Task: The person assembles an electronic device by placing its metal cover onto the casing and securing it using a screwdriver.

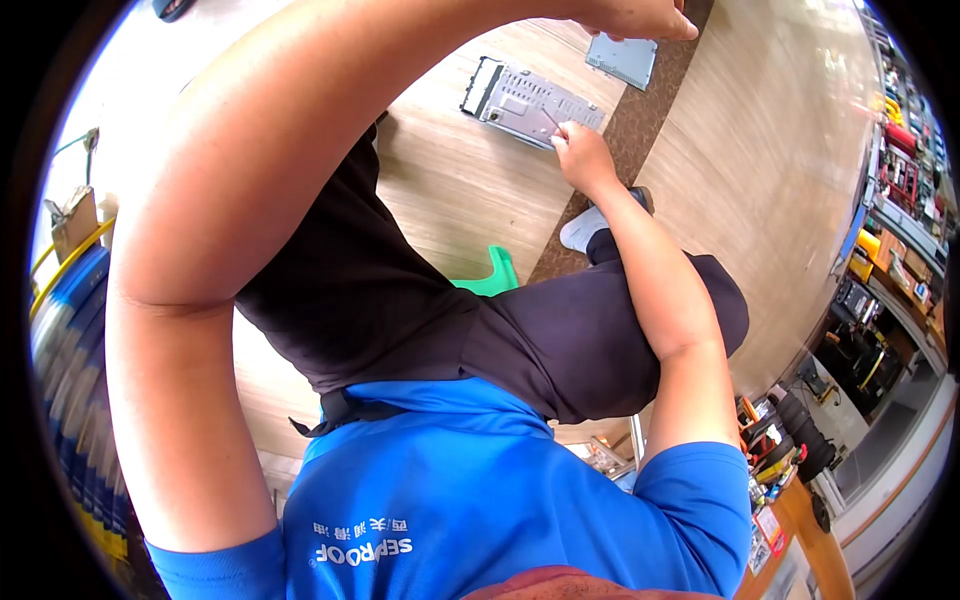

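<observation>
A silver metal-cased unit, shaped like a car stereo [530, 100] with a black frame at its left end, lies on the wood-look floor. My right hand [583, 158] is closed on a thin-shafted tool, apparently a screwdriver [549, 117], pointing at the unit's case. The tool's handle is mostly inside my fingers. My left arm is raised across the top of the view. The left hand [635, 17] is partly cut off by the upper edge, its fingers only partly visible. Just below it in view lies a grey-blue metal plate [622, 62], right of the unit.
A dark brown floor strip [645, 110] runs beside the unit. My shoe [582, 230] rests near it, and a green plastic piece [490, 275] shows by my legs. Shelves of tools and parts [905, 200] line the right side; blue packages [75, 390] stand at left.
</observation>
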Tool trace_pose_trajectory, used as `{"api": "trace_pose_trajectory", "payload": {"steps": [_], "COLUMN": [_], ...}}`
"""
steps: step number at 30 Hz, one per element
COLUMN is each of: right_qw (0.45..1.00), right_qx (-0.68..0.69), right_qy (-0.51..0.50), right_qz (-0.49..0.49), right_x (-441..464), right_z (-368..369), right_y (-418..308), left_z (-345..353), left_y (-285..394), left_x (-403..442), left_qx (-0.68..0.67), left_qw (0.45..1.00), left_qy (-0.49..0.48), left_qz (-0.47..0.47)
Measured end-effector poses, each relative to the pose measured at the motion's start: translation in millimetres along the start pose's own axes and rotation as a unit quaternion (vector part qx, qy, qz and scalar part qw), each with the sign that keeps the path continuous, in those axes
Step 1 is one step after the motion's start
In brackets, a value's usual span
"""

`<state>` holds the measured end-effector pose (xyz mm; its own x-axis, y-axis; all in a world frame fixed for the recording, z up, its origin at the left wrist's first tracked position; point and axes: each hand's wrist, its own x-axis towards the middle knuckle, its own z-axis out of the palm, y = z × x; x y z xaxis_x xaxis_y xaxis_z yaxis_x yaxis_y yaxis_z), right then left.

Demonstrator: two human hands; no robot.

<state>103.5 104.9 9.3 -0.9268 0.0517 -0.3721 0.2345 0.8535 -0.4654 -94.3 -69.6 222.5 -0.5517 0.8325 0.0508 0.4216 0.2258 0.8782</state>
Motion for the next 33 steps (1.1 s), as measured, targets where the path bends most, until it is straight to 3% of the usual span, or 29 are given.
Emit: {"api": "trace_pose_trajectory", "payload": {"steps": [11,23,25,29,31,33], "right_qw": [0.997,0.994,0.988,0.986,0.989,0.993], "right_qx": [-0.077,-0.089,-0.076,-0.081,-0.119,-0.093], "right_qy": [0.003,-0.015,-0.070,-0.047,0.041,0.037], "right_qz": [-0.026,0.056,0.112,0.142,0.083,0.058], "right_x": [0,1,2,-1,-5,-19], "right_z": [1,-12,-23,-45,-51,-68], "right_y": [-10,-22,-28,-34,-29,-42], "left_z": [-3,8,8,11,15,11], "left_y": [-4,-18,-24,-33,-35,-29], "left_x": [0,-3,-8,-21,-27,-39], "left_qx": [0.051,0.122,0.147,0.241,0.309,0.353], "left_qw": [0.998,0.990,0.987,0.964,0.929,0.898], "left_qy": [-0.024,-0.065,-0.059,-0.113,-0.189,-0.249], "left_qz": [0.005,-0.016,0.003,-0.002,-0.077,-0.091]}}
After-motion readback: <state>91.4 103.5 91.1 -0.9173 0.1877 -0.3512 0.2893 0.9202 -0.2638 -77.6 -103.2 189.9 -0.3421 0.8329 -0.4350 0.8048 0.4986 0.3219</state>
